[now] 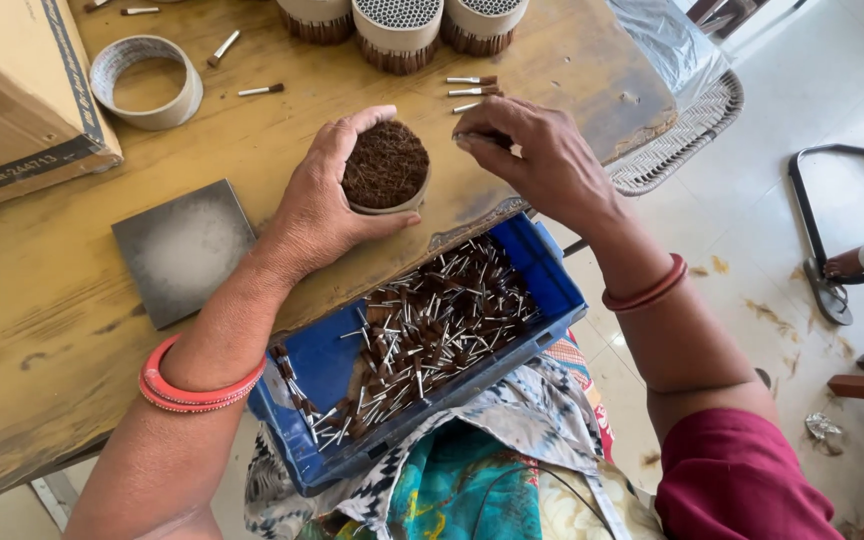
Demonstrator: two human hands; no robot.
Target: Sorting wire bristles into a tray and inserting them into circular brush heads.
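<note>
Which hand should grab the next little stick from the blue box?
Probably the right hand. The left hand is wrapped around the round brown bundle, holding it on the wooden table. The right one pinches only something small, too hidden to identify, and hovers just above the blue box of sticks.

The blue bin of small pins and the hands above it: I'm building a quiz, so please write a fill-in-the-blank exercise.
1. The left hand grips a round holder packed with ____ tips.
2. The tray of loose pins is coloured ____.
3. The right hand pinches something small above the wooden ____.
4. A roll of tape lies beside a cardboard ____.

Missing words: brown; blue; table; box
</note>
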